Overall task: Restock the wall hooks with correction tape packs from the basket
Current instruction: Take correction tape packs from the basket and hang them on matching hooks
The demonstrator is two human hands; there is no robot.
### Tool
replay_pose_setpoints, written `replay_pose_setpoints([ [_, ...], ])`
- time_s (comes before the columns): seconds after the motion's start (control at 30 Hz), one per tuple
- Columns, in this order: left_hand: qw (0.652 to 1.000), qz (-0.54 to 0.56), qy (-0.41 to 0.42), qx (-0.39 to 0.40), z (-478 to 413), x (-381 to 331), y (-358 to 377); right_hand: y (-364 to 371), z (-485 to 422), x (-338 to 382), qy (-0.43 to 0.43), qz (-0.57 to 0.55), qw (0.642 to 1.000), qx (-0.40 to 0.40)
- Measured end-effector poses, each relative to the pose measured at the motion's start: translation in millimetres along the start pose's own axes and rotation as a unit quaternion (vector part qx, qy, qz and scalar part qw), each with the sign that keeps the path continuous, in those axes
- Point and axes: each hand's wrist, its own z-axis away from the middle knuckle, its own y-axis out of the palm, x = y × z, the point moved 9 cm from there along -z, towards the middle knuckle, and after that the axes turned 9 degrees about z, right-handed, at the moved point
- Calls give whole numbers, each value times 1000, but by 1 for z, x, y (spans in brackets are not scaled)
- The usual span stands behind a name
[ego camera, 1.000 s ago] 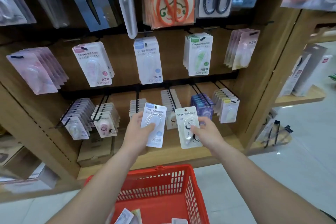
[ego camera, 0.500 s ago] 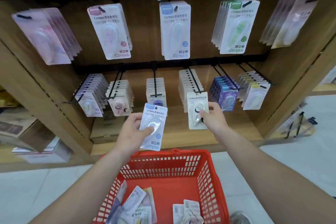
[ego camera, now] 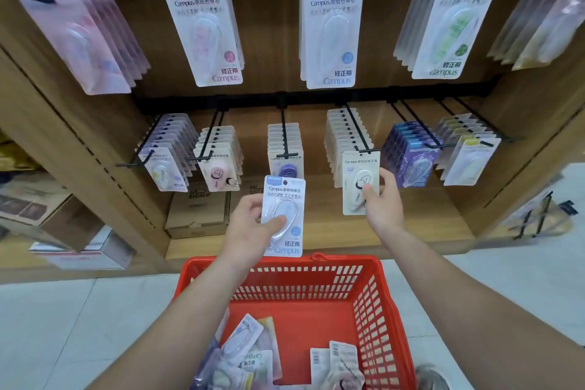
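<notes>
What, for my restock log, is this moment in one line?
left hand: holds blue-label pack | right hand: pinches white pack at hook tip | red basket: loose packs inside

Head camera looks down, close to shelving (ego camera: 522, 123).

Stationery shop aisle: carded correction tape packs (ego camera: 332, 32) hang in dense rows from black hooks (ego camera: 357, 127) on a wooden display wall (ego camera: 269, 41), cartons (ego camera: 196, 212) sit on the bottom shelf (ego camera: 316, 241), and a red shopping basket (ego camera: 285, 264) shows above a pale tiled floor (ego camera: 47, 326)
</notes>
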Motion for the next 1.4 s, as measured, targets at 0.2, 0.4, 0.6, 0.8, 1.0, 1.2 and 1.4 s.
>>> replay_pose_setpoints([
  [0.2, 1000, 13, -13, -1, -4, 9, 2, -3, -2, 7, -32, -3, 999, -27],
  [0.4, 1000, 10, -20, 2, -6, 15, 2, 9, -25, 11, -19, 39, 999, 1],
  [0.6, 1000, 7, -2, -1, -2, 2, 8, 10, -24, 13, 14, 225, 971, 74],
  [0.8, 998, -26, 53, 21, 5, -58, 34, -33, 2, 75, -105, 289, 943, 126],
  [1.0, 986, -19, 164, 2, -4, -177, 61, -74, 35, 148, -207, 240, 943, 99],
  [1.2, 971, -41, 236, -9, -11, -256, 84, -89, 43, 179, -237, 215, 945, 71],
  [1.4, 970, -50, 236, -36, -22, -258, 79, -81, 36, 173, -224, 206, 948, 95],
])
